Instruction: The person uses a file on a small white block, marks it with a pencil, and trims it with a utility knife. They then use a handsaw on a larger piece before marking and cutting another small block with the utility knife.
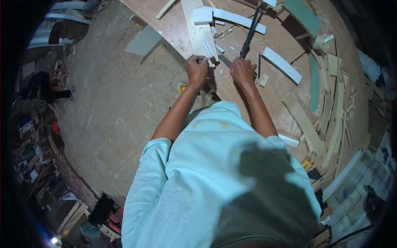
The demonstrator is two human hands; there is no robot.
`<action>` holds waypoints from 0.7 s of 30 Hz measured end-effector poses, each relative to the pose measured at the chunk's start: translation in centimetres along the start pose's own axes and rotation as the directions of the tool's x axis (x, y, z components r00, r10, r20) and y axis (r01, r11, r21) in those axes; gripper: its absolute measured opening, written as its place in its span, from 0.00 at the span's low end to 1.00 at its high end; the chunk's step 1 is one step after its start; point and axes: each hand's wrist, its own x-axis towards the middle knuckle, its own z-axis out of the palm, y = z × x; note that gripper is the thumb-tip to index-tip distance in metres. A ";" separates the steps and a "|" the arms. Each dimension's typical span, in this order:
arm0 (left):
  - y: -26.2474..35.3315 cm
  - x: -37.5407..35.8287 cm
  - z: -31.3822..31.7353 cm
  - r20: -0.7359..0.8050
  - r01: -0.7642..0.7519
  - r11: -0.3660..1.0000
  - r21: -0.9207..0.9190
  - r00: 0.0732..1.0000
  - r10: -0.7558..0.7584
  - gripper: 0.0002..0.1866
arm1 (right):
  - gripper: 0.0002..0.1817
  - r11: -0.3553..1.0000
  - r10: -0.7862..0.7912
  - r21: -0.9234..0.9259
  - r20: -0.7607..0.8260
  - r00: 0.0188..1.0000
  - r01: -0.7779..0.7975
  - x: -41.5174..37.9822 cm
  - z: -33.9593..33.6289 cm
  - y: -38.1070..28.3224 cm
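Note:
My left hand [197, 70] is closed, thumb and fingers pinched together, at the near edge of the wooden work table. Whatever it may hold is too small to make out. A light wooden board [199, 37] and small white strips [208, 48] lie just beyond it. My right hand [243, 71] rests low over the table top, fingers curled around a red-handled tool with a flat grey blade [225, 61] pointing toward the left hand. Directly beyond the right hand runs a dark, wrapped rod [247, 44]. A black pencil-like stick [259, 66] and a small wood offcut [264, 80] lie beside it.
Curved white pieces [282, 65] and green curved pieces [314, 82] lie on the table. Long wood strips [304, 124] pile up at the right. A grey panel [144, 41] stands left of the table, above the dusty floor [120, 103]. Another person's leg [62, 94] shows far left.

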 end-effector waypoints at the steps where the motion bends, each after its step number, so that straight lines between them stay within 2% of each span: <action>1: -0.5 0.4 0.0 -0.049 0.007 0.998 -0.067 0.999 -0.011 0.10 | 0.09 1.000 0.007 -0.023 0.037 0.999 -0.006 0.0 0.0 0.0; 2: -1.0 0.8 0.3 -0.056 0.071 0.985 -0.157 0.995 -0.080 0.10 | 0.09 1.000 -0.005 -0.028 0.043 0.999 0.006 0.1 0.0 0.4; 5: -0.2 1.7 0.0 -0.042 0.049 0.993 -0.110 0.998 -0.053 0.11 | 0.13 0.998 -0.046 0.041 0.036 0.998 0.044 0.3 0.8 0.3; 7: 0.5 2.1 0.1 -0.024 0.087 0.974 -0.208 0.995 -0.094 0.14 | 0.15 0.992 -0.011 0.127 -0.119 0.993 0.026 0.0 0.6 0.5; 8: 0.8 2.3 0.0 -0.027 0.078 0.976 -0.201 0.996 -0.085 0.15 | 0.15 0.993 -0.013 0.114 -0.121 0.993 0.027 0.0 0.4 0.7; 10: 0.6 2.9 0.4 -0.041 0.057 0.975 -0.214 0.997 -0.067 0.16 | 0.15 0.961 0.022 0.275 -0.053 0.998 -0.007 0.0 -0.6 -0.2; 13: 0.3 3.7 0.9 -0.091 0.009 0.976 -0.219 0.995 -0.029 0.15 | 0.14 0.940 0.019 0.340 -0.055 0.998 0.001 0.2 -2.0 -1.5; 15: 0.5 3.9 0.9 -0.078 0.007 0.979 -0.205 0.997 -0.023 0.15 | 0.13 0.950 -0.006 0.310 -0.073 0.997 0.028 0.0 -2.7 -2.9; 17: 0.5 4.1 0.8 -0.068 0.002 0.982 -0.187 0.998 -0.015 0.15 | 0.15 0.956 0.005 0.293 0.008 1.000 -0.007 0.0 -3.7 -4.5; 18: 0.3 4.3 0.9 -0.073 -0.006 0.987 -0.162 0.997 -0.006 0.15 | 0.20 0.955 -0.060 0.291 0.031 0.998 0.048 -0.4 -4.4 -5.2; 21: -0.2 4.9 1.2 -0.073 -0.017 0.990 -0.139 0.997 0.007 0.14 | 0.24 0.971 -0.107 0.222 0.080 0.991 0.087 -0.1 -4.8 -6.4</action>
